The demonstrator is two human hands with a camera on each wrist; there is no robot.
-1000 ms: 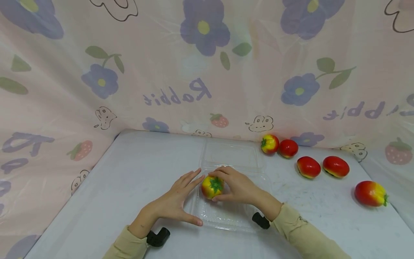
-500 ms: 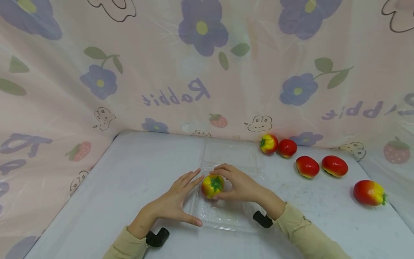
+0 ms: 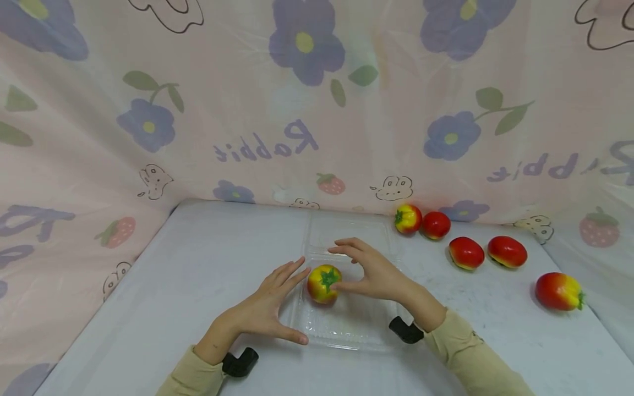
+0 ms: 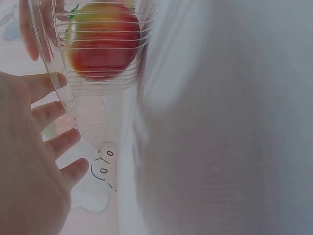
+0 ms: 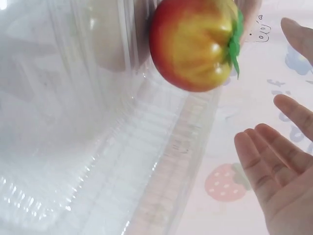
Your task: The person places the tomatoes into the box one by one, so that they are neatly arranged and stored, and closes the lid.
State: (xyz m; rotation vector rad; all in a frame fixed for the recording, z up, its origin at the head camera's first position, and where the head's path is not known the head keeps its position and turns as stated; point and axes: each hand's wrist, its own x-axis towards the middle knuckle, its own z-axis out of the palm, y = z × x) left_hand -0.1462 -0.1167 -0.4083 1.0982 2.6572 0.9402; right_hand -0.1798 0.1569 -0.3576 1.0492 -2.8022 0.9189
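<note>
Upright, calyx skyward, the red-yellow fruit [image 3: 322, 289] sits in the clear clamshell's [image 3: 346, 330] left side, between the right hand [image 3: 378, 275], released just rightward, and the empty, splayed left hand [image 3: 260, 308].

Your box [image 3: 346, 331] is clear, glossy plastic with ribbed walls. The fruit [image 3: 323, 286] looks smooth and shiny, like plastic. Your sleeves [image 3: 475, 352] are matt cloth, the tabletop [image 3: 238, 239] looks matt, and the creased curtain [image 3: 223, 82] has a faint sheen.
</note>
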